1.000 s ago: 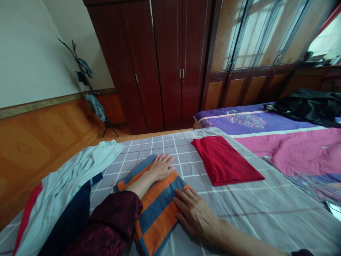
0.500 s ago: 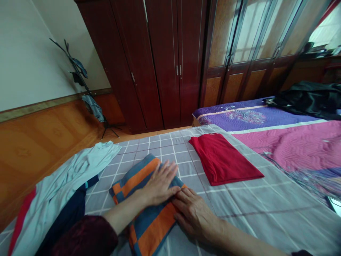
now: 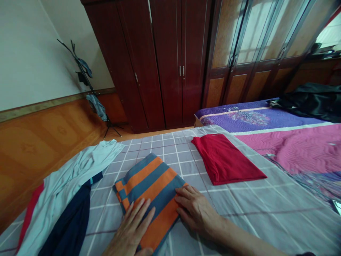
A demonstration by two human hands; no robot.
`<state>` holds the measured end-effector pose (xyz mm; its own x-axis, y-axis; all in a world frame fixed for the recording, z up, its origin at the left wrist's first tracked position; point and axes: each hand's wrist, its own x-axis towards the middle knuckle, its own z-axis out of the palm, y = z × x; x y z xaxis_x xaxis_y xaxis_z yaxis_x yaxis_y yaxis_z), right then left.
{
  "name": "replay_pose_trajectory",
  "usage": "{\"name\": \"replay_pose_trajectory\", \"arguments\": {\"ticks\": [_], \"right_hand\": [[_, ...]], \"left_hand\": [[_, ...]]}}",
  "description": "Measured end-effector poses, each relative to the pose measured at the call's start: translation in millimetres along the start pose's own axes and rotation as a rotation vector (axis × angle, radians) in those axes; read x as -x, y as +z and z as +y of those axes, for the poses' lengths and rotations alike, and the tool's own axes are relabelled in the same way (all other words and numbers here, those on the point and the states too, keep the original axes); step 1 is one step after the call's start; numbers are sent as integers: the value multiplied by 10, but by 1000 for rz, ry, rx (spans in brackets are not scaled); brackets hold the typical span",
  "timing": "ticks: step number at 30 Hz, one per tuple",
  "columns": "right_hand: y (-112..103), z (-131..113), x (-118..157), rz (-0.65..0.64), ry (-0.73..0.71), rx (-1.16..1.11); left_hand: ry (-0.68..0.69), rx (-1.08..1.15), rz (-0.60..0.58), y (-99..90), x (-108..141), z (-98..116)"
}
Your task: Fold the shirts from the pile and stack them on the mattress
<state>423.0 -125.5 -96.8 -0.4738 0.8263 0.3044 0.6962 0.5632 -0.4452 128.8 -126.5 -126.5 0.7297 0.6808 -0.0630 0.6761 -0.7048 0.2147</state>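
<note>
A folded orange-and-blue striped garment (image 3: 153, 181) lies on the grey checked bed cover. My left hand (image 3: 133, 227) rests flat on its near left part, fingers spread and stretched out. At the garment's right edge is my right hand (image 3: 198, 211), its fingers curled together onto the fabric; the thumb tip is partly hidden. A folded red garment (image 3: 229, 160) lies on the cover, apart from both hands, to the right. To the left lie a pale mint garment (image 3: 80, 165), a dark navy one (image 3: 70, 220) and a strip of red cloth (image 3: 30, 213), loosely heaped.
The checked bed cover (image 3: 239, 213) spreads under everything. Beyond it on the right is a purple and pink quilt (image 3: 293, 145) with a black jacket-like heap (image 3: 314, 101). Dark red wardrobes (image 3: 170, 71) stand behind. A coat stand (image 3: 85, 78) is at the left wall; a phone (image 3: 337, 206) lies at right.
My left hand has slid from the middle of the striped garment toward me and to the left, uncovering its stripes. My right hand stays at the right edge. The view has shifted slightly.
</note>
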Motion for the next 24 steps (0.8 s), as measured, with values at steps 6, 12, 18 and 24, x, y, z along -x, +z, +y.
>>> {"name": "replay_pose_trajectory", "arguments": {"ticks": [6, 12, 18, 24], "right_hand": [[-51, 60, -75, 124, 237, 63], [-130, 29, -137, 75, 450, 273], [-122, -68, -218, 5, 704, 139], [-171, -116, -199, 136, 719, -222]], "left_hand": [[-360, 102, 386, -140, 63, -722], [-566, 282, 309, -499, -647, -1311], [-394, 508, 7, -701, -928, -1344], [-406, 692, 107, -954, -958, -913]]}}
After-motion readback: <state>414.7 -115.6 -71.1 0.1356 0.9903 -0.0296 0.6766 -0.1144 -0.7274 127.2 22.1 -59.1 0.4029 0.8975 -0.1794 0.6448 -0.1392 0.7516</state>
